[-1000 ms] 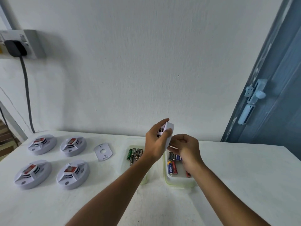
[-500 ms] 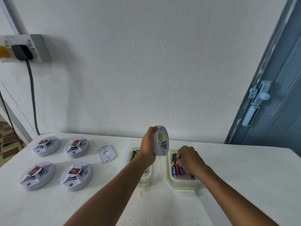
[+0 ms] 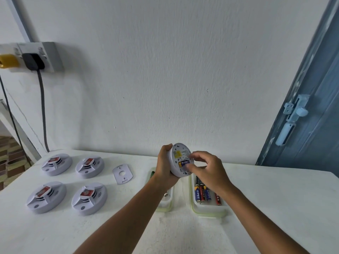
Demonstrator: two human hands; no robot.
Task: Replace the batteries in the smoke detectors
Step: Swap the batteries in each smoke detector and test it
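Up from the clear green-rimmed tray of batteries (image 3: 208, 208) has come the right hand (image 3: 207, 168), pinching a yellow-and-blue battery (image 3: 184, 163) into the round white smoke detector (image 3: 180, 160). Left hand (image 3: 165, 165) grips the detector above the white table (image 3: 275, 198). Four grey detectors (image 3: 67, 182) sit far left.

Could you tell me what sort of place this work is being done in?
Probably a plain room at home or in a small workshop: a white table against a bare plastered wall, a wall socket with plugs, and a blue door with a bolt.
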